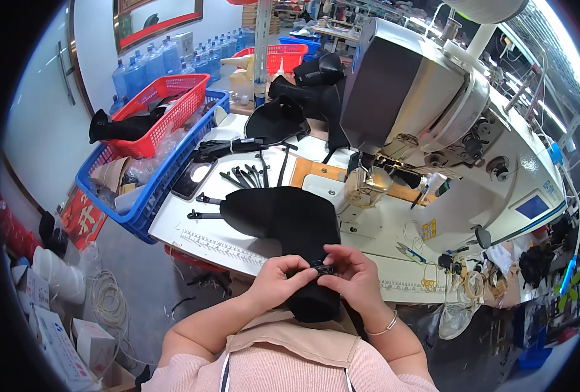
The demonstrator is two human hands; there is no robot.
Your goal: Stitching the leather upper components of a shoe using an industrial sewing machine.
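A black boot upper (290,210) lies across the near edge of the white sewing table, its lower end hanging over my lap. Above its narrow part, my left hand (282,277) and my right hand (355,277) meet, fingers closed in a pinch. Between the fingertips is a small black strap (324,268) with what looks like a buckle, partly hidden by my fingers. Two black straps with metal-looking ends, one of them a lower strap (205,215), stick out left of the upper. Several more short black straps (247,175) lie beyond it.
A large sewing machine (427,98) stands right of the upper, scissors (411,253) below its arm. A phone (194,178) lies at the table's left. Beyond that, a red basket (195,85) sits in a blue crate (147,219). More black uppers (277,121) are piled at the back.
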